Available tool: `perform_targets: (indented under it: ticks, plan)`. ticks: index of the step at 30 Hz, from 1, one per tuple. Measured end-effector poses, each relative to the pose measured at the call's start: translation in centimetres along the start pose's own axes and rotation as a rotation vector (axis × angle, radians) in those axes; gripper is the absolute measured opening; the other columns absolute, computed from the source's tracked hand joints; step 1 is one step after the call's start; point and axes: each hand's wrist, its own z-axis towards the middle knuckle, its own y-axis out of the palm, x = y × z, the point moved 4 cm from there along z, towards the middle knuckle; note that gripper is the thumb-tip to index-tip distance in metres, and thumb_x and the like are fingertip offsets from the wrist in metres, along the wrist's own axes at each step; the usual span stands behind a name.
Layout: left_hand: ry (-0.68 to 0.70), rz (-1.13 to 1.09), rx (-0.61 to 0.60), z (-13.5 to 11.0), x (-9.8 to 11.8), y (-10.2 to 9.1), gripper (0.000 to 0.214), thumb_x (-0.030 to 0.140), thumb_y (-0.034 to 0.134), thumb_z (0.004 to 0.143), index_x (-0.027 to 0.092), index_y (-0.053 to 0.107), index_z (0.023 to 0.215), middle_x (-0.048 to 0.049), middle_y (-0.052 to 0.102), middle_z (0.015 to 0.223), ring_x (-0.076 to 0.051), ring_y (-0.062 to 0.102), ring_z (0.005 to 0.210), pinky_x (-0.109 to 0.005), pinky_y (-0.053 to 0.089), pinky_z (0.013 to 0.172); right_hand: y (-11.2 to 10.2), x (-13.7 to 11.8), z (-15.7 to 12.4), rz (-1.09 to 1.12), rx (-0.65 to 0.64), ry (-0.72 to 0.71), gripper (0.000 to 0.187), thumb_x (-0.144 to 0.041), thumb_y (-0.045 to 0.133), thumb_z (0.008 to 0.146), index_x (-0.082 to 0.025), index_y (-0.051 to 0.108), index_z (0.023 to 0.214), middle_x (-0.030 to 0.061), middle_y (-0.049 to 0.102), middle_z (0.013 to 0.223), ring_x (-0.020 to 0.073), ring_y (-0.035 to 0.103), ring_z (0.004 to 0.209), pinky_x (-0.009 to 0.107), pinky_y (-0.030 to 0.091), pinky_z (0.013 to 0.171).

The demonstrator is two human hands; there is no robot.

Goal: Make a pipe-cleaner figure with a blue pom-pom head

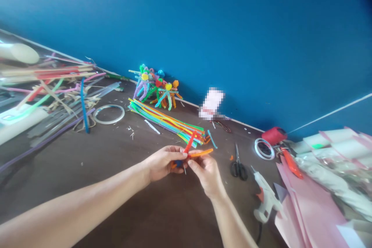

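Blue wall (186, 27) is rising behind dark worktop (116, 155) | pink sheets (314, 209) are lying at right | stem bundle (165, 120) is lying ahead, in the way of small figures (168, 90) | glue gun (266, 192), then scissors (238, 162), are resting right of right grip (207, 170) | left grip (165, 162) is pinching red stem (190, 142), right grip orange stem (204, 152), above worktop's middle

The bundle of stems (168, 121) looks fuzzy, and the red stem (190, 143) near its right end also. Behind the bundle, the wall (203, 35) appears smooth and matt. To the bundle's right, scissors (237, 162) show metal blades (236, 152) and plastic handles (238, 168); farther right, the glue gun (266, 192) seems smooth plastic.
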Motion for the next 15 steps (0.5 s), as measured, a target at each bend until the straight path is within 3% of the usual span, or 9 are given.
perform_targets:
  ticks: [2, 4, 10, 15]
  plan:
    - [-0.017, -0.02, 0.017, 0.1, 0.2, -0.3, 0.012, 0.021, 0.062, 0.067, 0.011, 0.059, 0.074, -0.0037, 0.061, 0.07, -0.01, 0.056, 0.06, -0.02, 0.048, 0.051, -0.1, 0.5, 0.1, 0.137, -0.051, 0.05, 0.026, -0.028, 0.06, 0.074, -0.02, 0.055, 0.097, 0.0019, 0.063, 0.082, 0.016, 0.059, 0.076, 0.031, 0.046, 0.073]
    - [-0.033, -0.04, 0.018, 0.1, 0.2, -0.4, 0.01, 0.019, 0.06, 0.068, 0.012, 0.059, 0.074, -0.0048, 0.062, 0.073, -0.012, 0.057, 0.062, -0.02, 0.048, 0.051, -0.5, 0.9, 0.2, 0.189, -0.016, 0.065, 0.028, -0.029, 0.06, 0.073, -0.02, 0.054, 0.099, 0.0013, 0.063, 0.08, 0.0154, 0.058, 0.075, 0.03, 0.045, 0.072]
    - [-0.047, -0.032, -0.017, 0.2, 0.3, -0.3, 0.013, 0.022, 0.058, 0.069, 0.012, 0.06, 0.077, -0.0068, 0.064, 0.076, -0.014, 0.059, 0.064, -0.021, 0.048, 0.052, -1.3, 1.6, 0.4, 0.111, 0.114, 0.083, 0.018, -0.032, 0.061, 0.072, -0.017, 0.061, 0.082, 0.0021, 0.063, 0.07, 0.0147, 0.057, 0.066, 0.026, 0.044, 0.059]
    - [-0.045, 0.06, -0.006, 0.1, 0.0, 0.0, 0.017, 0.022, 0.067, 0.062, 0.012, 0.058, 0.072, -0.0035, 0.063, 0.066, -0.01, 0.057, 0.055, -0.02, 0.045, 0.05, -0.6, 0.9, 0.3, 0.124, 0.032, 0.073, 0.015, -0.031, 0.061, 0.072, -0.017, 0.06, 0.079, 0.0004, 0.061, 0.065, 0.0138, 0.056, 0.061, 0.027, 0.045, 0.062]
